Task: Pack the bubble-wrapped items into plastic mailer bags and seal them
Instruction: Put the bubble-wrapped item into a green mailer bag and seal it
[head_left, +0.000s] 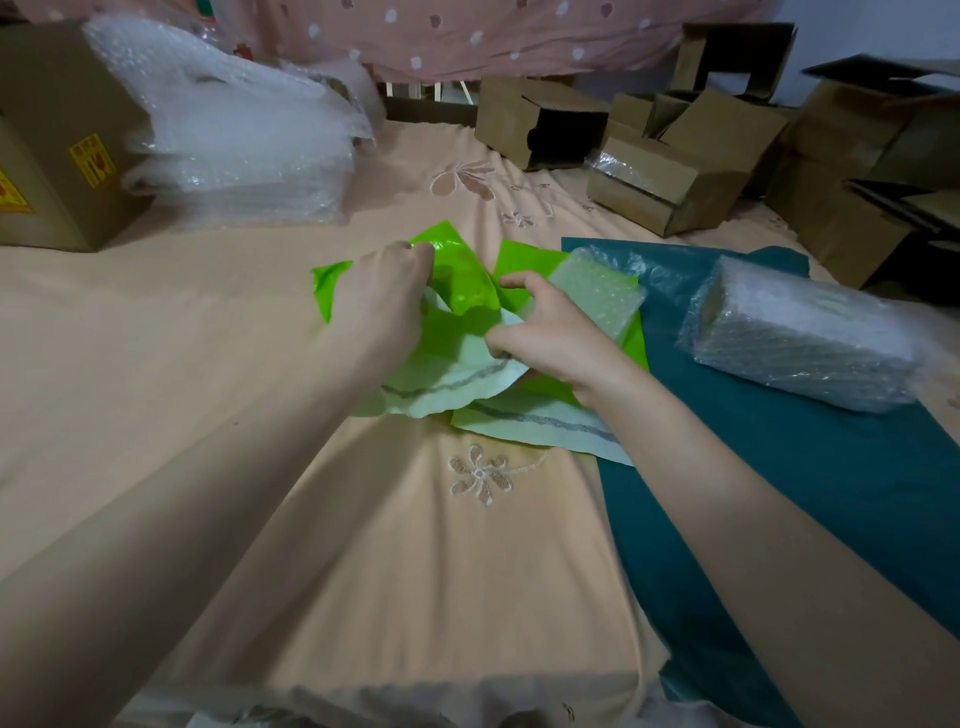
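A bright green plastic mailer bag lies crumpled in the middle of the peach bedsheet, its pale flap with a grey adhesive strip turned toward me. My left hand pinches the bag's upper edge. My right hand grips the flap at the bag's mouth. A small bubble-wrapped item rests just beyond my right hand on more green mailer. A larger bubble-wrapped block lies to the right on a teal sheet.
A heap of loose bubble wrap sits at the back left beside a brown carton. Several open cardboard boxes crowd the back right. A pink dotted cloth hangs behind.
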